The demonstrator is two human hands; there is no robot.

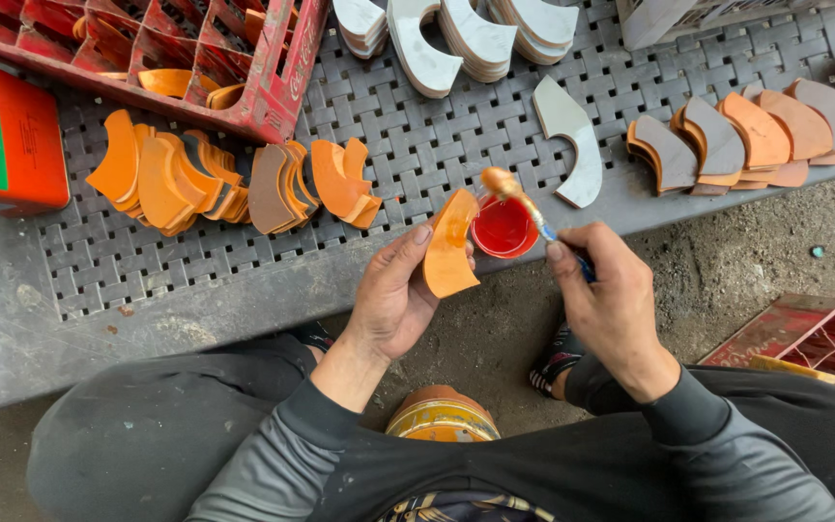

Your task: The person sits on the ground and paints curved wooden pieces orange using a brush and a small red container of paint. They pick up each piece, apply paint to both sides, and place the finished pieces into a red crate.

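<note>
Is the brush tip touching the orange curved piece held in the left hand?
Apart. The head view shows the brush tip raised above the small red cup, with grey mat visible between it and the orange curved piece in the left hand.

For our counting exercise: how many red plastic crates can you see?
2. One red crate lies at top left on the grey mat; another red crate sits on the ground at lower right, partly cut off.

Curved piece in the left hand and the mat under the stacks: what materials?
Curved piece: looks like thin leather or fibreboard, matte orange; it holds a bend, with a wet sheen. Mat: likely moulded plastic or rubber, dull grey, with a basket-weave pattern of square holes.
</note>
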